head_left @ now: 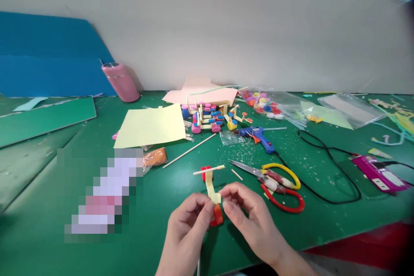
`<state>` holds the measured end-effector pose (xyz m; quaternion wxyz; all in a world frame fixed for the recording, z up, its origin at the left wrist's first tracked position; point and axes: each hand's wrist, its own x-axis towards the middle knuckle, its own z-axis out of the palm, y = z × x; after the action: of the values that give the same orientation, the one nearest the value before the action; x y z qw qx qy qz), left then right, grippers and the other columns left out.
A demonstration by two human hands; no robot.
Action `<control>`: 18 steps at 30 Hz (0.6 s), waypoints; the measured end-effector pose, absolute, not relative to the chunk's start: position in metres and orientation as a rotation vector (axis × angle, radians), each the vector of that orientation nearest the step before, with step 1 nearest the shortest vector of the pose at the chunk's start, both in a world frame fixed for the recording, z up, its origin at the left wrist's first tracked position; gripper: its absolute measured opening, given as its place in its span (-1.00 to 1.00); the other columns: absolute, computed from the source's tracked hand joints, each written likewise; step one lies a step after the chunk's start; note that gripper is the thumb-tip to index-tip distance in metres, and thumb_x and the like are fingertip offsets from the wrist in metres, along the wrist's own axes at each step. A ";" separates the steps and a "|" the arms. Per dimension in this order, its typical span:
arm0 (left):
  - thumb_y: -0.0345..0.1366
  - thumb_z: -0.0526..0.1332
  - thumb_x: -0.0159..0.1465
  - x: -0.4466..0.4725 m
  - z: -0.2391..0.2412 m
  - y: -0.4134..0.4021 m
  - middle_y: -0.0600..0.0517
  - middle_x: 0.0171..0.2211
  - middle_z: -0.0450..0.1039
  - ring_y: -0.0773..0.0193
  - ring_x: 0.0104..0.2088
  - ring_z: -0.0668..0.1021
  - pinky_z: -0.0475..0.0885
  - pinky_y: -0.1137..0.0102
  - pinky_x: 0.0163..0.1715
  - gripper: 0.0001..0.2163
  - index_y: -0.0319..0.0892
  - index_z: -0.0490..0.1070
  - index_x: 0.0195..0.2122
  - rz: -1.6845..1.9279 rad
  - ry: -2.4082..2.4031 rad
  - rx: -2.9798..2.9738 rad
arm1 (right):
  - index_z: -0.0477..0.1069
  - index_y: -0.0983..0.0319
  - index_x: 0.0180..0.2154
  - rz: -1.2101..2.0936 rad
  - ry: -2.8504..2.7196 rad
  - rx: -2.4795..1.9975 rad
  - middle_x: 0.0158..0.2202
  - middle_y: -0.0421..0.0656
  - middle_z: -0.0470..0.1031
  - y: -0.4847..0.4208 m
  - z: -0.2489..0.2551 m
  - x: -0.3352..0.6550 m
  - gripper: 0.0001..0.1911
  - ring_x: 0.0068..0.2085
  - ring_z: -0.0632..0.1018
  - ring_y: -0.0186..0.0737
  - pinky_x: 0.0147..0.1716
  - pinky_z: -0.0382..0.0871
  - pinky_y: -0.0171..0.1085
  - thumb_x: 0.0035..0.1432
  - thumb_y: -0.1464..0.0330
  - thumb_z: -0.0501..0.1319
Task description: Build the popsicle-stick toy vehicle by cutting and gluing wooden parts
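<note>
My left hand (192, 220) pinches a small toy cart at the front middle of the table. The cart has a pale yellow strip (210, 185) as its body, with a thin stick (207, 170) lying across its far end over a red piece. An orange-red piece (217, 214) shows beneath the near end, partly behind my left thumb. My right hand (247, 211) is curled close to the strip's right edge, thumb and forefinger nearly together; whatever lies between them is hidden. Scissors (271, 180) with yellow and red handles lie beyond my right hand.
Behind stand several similar toy carts (207, 118), beside a blue glue gun (258, 136) whose black cord (323, 198) runs right to a purple power strip (380, 173). Yellow paper (152, 127), a loose stick (189, 151) and a pink tumbler (121, 82) lie or stand leftward.
</note>
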<state>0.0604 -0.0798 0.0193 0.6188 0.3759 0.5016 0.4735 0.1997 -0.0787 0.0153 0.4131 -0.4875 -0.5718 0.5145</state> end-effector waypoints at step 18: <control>-0.25 0.29 0.03 0.055 0.021 -0.076 0.11 -0.62 0.31 0.41 -0.56 0.31 0.23 0.54 -0.55 -0.84 -0.23 0.39 -0.56 1.098 1.152 0.830 | 0.23 0.23 -0.55 1.128 -1.697 -1.267 -0.56 -0.29 0.20 -0.067 0.025 0.188 -0.83 -0.53 0.27 -0.40 -0.56 0.14 -0.40 0.06 0.49 0.09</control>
<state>0.0548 -0.0757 0.0213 0.6237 0.3616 0.5017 0.4781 0.1878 -0.0669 0.0245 0.3623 -0.4922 -0.6592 0.4381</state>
